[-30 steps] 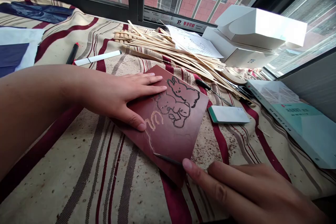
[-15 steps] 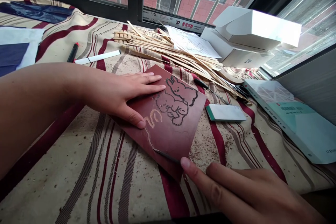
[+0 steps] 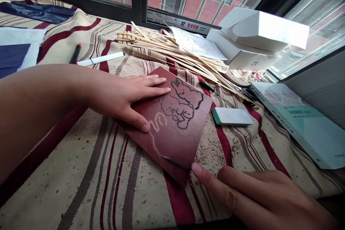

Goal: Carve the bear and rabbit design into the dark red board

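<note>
A reddish-brown carving sheet [image 3: 185,143] lies at a slant on the striped cloth, with dark-outlined bunny figures [image 3: 185,104] on it and pale cut lines [image 3: 158,121] near its left edge. My left hand [image 3: 126,97] rests flat on the sheet's upper left, fingers spread. In my right hand [image 3: 250,194] is a slim dark carving tool [image 3: 176,161]; the index finger stretches along it, and its handle is hidden under the hand. The tool's tip meets the sheet at the lower end of a thin pale line. Small dark crumbs are scattered beside the sheet.
Right of the sheet lie a white and green block [image 3: 233,116], a black-handled tool [image 3: 212,89] and a book [image 3: 299,122]. Behind are a pile of wooden strips [image 3: 172,52], a printed paper [image 3: 198,43] and a white box [image 3: 258,32]. Markers [image 3: 101,59] lie at left.
My right hand and the carving tool have shifted slightly right and down, and the pale line now reaches a bit farther. My left hand and the sheet stay about where they were.
</note>
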